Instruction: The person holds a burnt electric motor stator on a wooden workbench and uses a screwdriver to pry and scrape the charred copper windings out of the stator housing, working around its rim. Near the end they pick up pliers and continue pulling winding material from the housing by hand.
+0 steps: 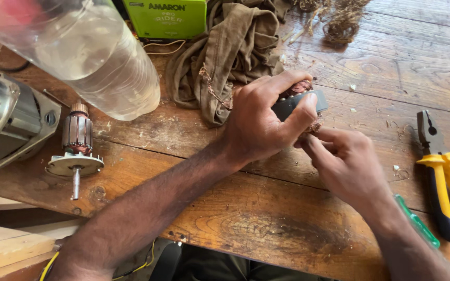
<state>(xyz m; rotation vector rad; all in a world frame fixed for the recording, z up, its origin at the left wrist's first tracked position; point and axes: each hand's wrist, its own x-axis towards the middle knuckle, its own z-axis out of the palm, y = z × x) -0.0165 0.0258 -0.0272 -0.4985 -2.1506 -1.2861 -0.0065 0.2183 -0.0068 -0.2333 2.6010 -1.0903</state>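
Note:
My left hand grips a small dark grey motor part with copper windings showing at its top, held just above the wooden table. My right hand is closed at the part's lower right side, fingertips pinching at copper wire there; what it pinches is mostly hidden by the fingers.
An armature with a shaft stands at the left beside a metal motor housing. A clear plastic bottle, a green box and an olive cloth lie behind. Yellow-handled pliers and a green screwdriver lie right.

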